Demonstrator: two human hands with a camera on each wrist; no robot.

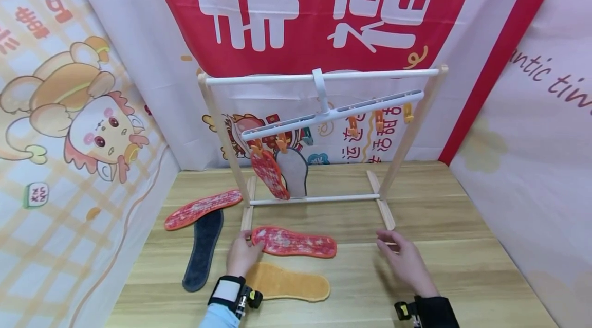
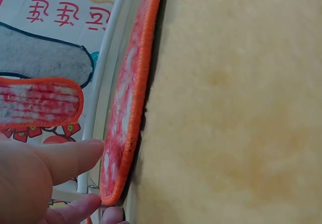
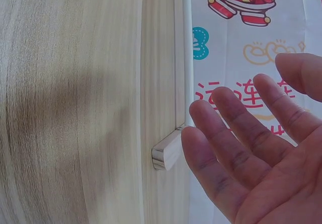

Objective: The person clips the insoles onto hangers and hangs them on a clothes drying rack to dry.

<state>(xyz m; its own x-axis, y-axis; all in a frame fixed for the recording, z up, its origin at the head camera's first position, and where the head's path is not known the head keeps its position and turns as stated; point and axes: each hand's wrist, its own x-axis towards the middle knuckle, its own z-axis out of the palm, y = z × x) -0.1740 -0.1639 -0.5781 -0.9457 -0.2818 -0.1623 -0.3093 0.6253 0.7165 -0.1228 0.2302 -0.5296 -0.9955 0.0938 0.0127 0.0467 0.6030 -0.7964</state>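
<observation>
My left hand [image 1: 243, 254] is at the left end of a red-and-white patterned insole [image 1: 296, 242] lying on the table. In the left wrist view its thumb and fingers [image 2: 75, 159] pinch that insole's orange-edged end [image 2: 121, 148]. A yellow insole [image 1: 291, 283] lies just nearer, partly covered by the left wrist. Off to the right, my right hand [image 1: 404, 258] hovers over the table with relaxed fingers, holding nothing. In the right wrist view, this hand [image 3: 256, 138] appears near the rack's wooden foot [image 3: 168, 151].
A wooden rack [image 1: 411, 132] carries a tilted white hanger [image 1: 333, 113] with clips. From its lower left end hang a red insole [image 1: 270, 174] and a grey insole [image 1: 294, 171]. Left of the rack lie another red insole [image 1: 203, 210] and a dark insole [image 1: 203, 251].
</observation>
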